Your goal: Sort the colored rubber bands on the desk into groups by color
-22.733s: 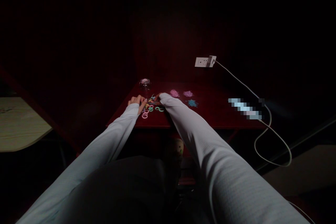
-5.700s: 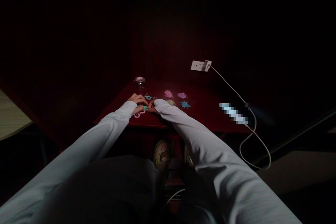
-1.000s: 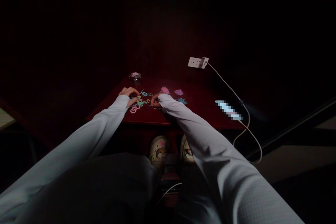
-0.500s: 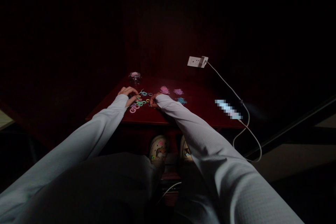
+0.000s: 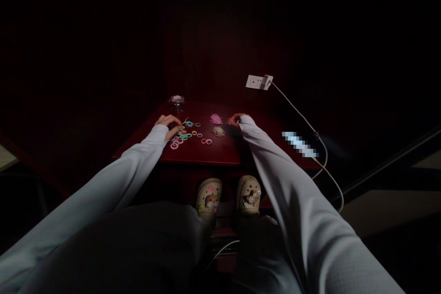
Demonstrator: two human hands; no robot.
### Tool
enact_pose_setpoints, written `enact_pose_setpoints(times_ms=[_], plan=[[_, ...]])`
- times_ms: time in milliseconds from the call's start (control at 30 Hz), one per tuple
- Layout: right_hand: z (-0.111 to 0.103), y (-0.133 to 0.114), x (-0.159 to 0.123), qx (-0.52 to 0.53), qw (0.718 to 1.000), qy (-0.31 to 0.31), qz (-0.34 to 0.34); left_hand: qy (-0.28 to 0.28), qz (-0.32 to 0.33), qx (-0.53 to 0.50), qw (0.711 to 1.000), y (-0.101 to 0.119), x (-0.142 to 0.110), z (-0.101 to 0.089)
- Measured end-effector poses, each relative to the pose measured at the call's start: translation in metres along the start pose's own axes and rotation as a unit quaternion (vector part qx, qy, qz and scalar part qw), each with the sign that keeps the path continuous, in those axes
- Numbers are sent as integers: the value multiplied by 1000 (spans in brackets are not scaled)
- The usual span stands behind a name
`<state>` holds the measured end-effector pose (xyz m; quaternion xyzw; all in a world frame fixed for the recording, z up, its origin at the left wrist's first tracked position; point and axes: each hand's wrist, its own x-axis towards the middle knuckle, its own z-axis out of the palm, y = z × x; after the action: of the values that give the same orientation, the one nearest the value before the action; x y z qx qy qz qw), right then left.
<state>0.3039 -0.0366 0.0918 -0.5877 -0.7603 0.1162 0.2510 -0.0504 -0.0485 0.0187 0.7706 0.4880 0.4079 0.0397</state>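
Note:
My left hand (image 5: 168, 123) rests at the left side of the red table, thumb and fingers apart and curved around the edge of a loose spread of coloured hair ties (image 5: 185, 136). My right hand (image 5: 235, 120) is over the purple pile on the right, its fingers bent downward together. What they hold, if anything, is hidden. Left of it lie a pink pile of hair ties (image 5: 216, 119) and a beige pile (image 5: 218, 131). Two pink hair ties (image 5: 206, 141) lie apart from the spread, close to a purple one (image 5: 200, 135).
A clear jar (image 5: 177, 102) with pinkish contents stands at the table's back left. A blurred-out phone-like device (image 5: 299, 144) lies on the right, its white cable (image 5: 299, 111) running to a wall socket (image 5: 255, 82). Below the table edge (image 5: 193, 161) are my clogs (image 5: 208, 195).
My right hand has moved right and slightly back, from the loose hair ties to the purple pile. The beige pile is uncovered; the blue pile is now hidden. My left hand has barely moved.

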Motion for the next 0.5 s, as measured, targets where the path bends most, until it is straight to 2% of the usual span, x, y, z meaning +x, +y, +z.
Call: enact_pose_setpoints(times_ms=[100, 200, 333, 500], plan=[[-18, 31, -15, -27, 999, -14, 39, -4, 1, -1, 1000, 1, 1, 0], [-24, 42, -27, -65, 995, -36, 67, -2, 3, 0, 1000, -1, 2, 1], [-24, 32, -32, -98, 992, -7, 80, 0, -1, 2, 1000, -5, 2, 3], [-16, 14, -21, -150, 983, 50, 97, 14, 2, 7, 1000, -13, 4, 7]])
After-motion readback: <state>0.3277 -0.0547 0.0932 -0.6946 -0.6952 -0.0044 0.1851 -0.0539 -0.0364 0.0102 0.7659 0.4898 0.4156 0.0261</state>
